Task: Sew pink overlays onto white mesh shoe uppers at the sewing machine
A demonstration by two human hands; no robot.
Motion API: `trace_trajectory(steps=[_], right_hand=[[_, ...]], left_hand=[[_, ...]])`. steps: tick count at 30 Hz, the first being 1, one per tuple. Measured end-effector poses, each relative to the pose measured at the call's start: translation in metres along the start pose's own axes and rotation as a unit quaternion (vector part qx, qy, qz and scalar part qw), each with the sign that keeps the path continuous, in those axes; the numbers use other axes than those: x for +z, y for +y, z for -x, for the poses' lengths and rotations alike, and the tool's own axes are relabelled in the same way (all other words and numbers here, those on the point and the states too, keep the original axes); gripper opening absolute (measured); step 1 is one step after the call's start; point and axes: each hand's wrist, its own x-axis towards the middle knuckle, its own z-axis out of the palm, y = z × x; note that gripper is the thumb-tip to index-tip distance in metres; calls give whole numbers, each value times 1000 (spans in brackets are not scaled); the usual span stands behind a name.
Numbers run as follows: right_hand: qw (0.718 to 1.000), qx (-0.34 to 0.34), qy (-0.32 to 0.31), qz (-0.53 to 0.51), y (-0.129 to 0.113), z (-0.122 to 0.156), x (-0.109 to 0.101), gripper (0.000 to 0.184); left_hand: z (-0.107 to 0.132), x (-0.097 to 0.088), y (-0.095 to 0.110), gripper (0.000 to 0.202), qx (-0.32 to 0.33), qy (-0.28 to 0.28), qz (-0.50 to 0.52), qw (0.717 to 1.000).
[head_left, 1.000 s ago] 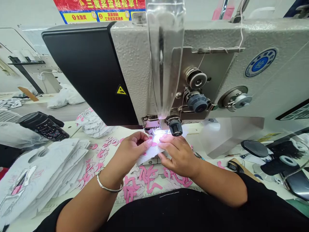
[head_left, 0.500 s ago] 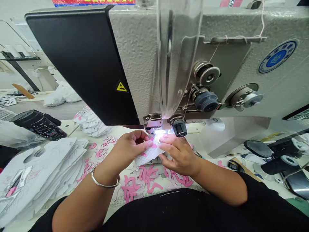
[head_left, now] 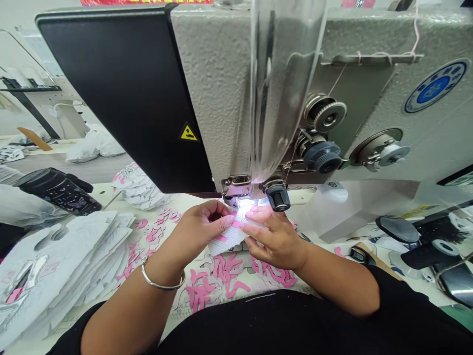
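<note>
A grey industrial sewing machine (head_left: 221, 84) fills the upper view, its lit needle area (head_left: 242, 199) just above my fingers. My left hand (head_left: 201, 231), with a silver bangle on the wrist, pinches a small white mesh fabric piece (head_left: 227, 238) with pink trim under the presser foot. My right hand (head_left: 275, 236) presses its fingers on the right side of the same piece, fingertips meeting the left ones. Both hands touch the fabric right below the needle.
A stack of white cut fabric pieces (head_left: 55, 261) lies at the left. Pink cut shapes (head_left: 221, 276) are scattered on the table in front. A black printed bottle (head_left: 59, 190) lies far left. Thread spools and black parts (head_left: 424, 246) sit at the right.
My head has moved closer, so the machine looks larger. My hands stay at the needle, with the fingertips drawn slightly closer together on the fabric piece.
</note>
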Motion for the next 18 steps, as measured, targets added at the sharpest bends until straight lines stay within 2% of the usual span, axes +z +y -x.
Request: trace_trajectory(steps=[6, 11, 15, 18], right_hand=[[1000, -6, 7, 5, 1, 0, 1, 33], [1000, -14, 14, 10, 2, 2, 3, 34], [1000, -7, 4, -1, 2, 0, 2, 34], [1000, -1, 2, -9, 3, 0, 1, 34]], left_hand=[[0, 0, -3, 23, 7, -3, 1, 1000], [0, 4, -11, 25, 4, 1, 43, 999], [-1, 11, -13, 25, -1, -2, 120, 993], [-1, 17, -10, 26, -19, 22, 216, 976]])
